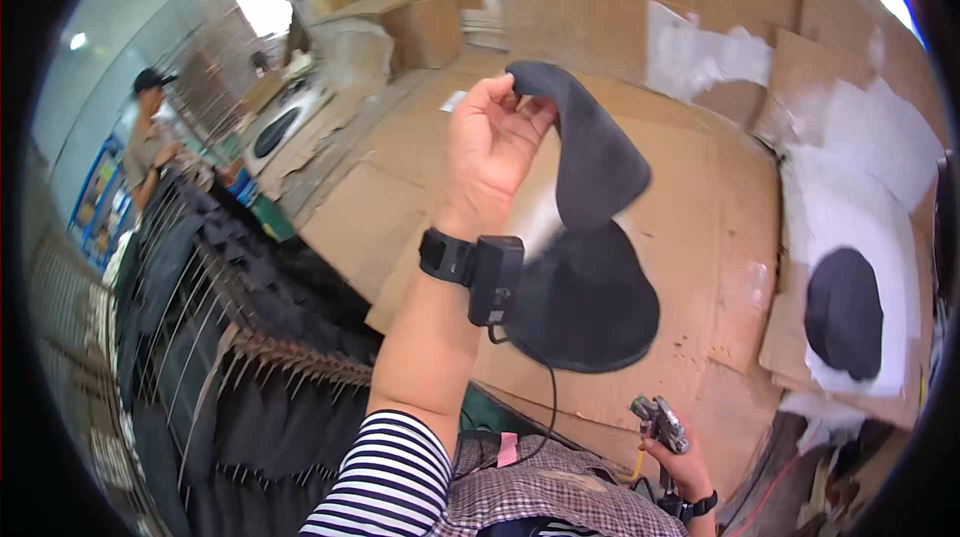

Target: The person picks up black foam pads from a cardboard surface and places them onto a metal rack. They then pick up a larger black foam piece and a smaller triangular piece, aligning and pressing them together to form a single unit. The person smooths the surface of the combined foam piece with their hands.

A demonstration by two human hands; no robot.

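Observation:
My left hand (492, 142) is raised over the cardboard-covered worktop, thumb and fingers pinching the narrow end of a thin, dark grey shaped sheet piece (595, 152). The piece hangs bent down to the right, its wide end just above a second dark piece (595, 312) lying flat on the cardboard. Low on the right, my right hand (680, 462) is wrapped round a metal spray gun (660, 424) with a yellow hose below it. The gun is apart from both pieces.
A rack (270, 367) hung with many dark pieces stands at left. Another dark piece (845, 314) lies on white-coated cardboard (900, 277) at right. Cardboard sheets (620, 7) wall the back. A person (150, 137) in a black cap stands far left. A cable (553, 397) trails from my left wrist device.

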